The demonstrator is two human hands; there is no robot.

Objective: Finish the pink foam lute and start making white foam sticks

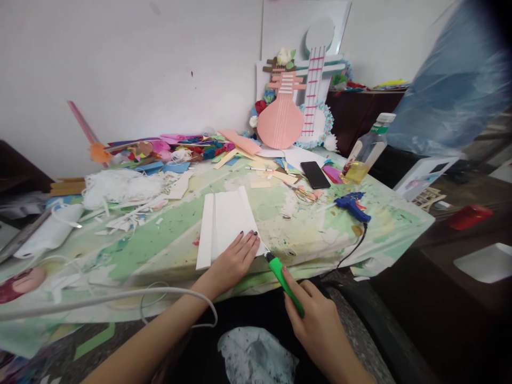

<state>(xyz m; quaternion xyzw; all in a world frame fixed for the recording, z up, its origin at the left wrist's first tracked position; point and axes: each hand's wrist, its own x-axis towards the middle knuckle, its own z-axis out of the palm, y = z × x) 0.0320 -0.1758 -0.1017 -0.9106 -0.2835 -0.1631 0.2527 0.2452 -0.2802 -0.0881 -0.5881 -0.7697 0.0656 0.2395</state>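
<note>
A white board [230,218] lies near the table's front edge, with raised white strips along its left and right sides. My left hand [236,258] rests flat on its lower right part, fingers stretched out and close together. In my right hand [314,309] is a green-handled craft knife [285,282], gripped like a pen. It has a black collar, and its thin tip touches or nearly touches the board's lower right edge; the exact contact is too small to tell. A white cable [160,292] crosses over my left forearm.
A blue glue gun [352,206] with a black cord lies to the right, near a phone [315,175], scissors [302,193] and a bottle [366,152]. Paper scraps [136,213] and a white power strip [50,229] are at left. A pink paper lute [280,120] leans behind.
</note>
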